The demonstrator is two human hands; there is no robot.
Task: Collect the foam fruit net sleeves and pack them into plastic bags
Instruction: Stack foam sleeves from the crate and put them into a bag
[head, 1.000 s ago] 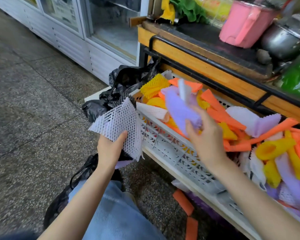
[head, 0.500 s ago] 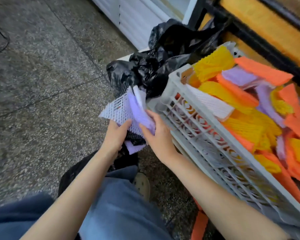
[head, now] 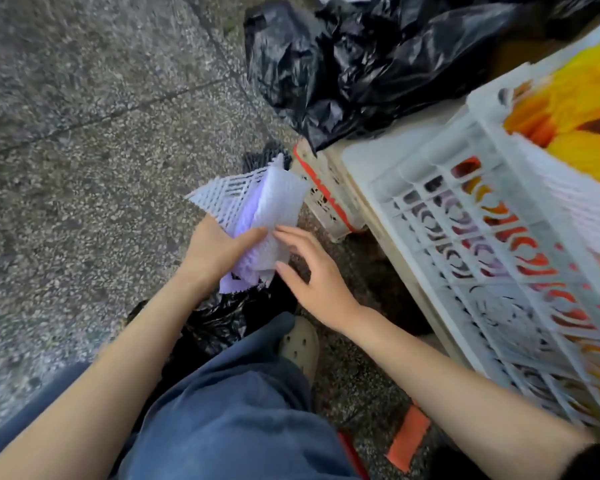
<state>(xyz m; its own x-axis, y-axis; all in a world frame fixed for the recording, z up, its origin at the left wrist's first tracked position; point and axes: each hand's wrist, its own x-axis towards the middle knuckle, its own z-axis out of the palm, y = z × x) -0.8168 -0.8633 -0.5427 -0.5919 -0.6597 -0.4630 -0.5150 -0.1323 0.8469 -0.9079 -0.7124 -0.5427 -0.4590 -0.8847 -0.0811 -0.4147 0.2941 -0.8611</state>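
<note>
Sleeves of white and lilac foam net [head: 269, 209], gripped by left hand [head: 215, 252], are pointing away; right hand [head: 314, 277] is hovering open just beside; black plastic bag [head: 217, 323] is lying below

Both bare forearms reach forward, the left from 7 o'clock, the right from 4 o'clock. The left hand [head: 215, 251] clasps foam net sleeves [head: 278, 199], thumb laid across them; the right hand [head: 314, 275], at its 3 o'clock, spreads loose fingers.
</note>
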